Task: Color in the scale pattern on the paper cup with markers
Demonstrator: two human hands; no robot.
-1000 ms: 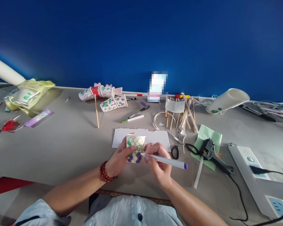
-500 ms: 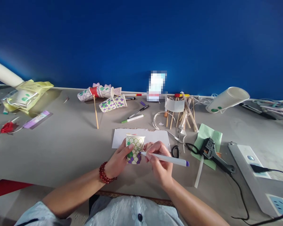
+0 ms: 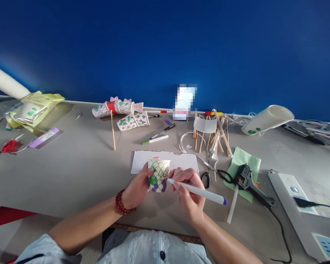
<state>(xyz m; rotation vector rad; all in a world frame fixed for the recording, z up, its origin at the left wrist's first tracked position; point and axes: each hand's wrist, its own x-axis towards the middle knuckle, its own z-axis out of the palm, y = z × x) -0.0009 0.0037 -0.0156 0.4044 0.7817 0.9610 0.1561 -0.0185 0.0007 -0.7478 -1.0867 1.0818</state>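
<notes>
The left hand grips the paper cup mid-scene, by the white card — the right hand pinches a purple-ended marker, tip at the cup's right side. Colouring lower scales seems in hand — next probably calls for a steady cup, turned towards unfilled scales

Soft shadows, bright pixelated screen, stretched edges
</notes>
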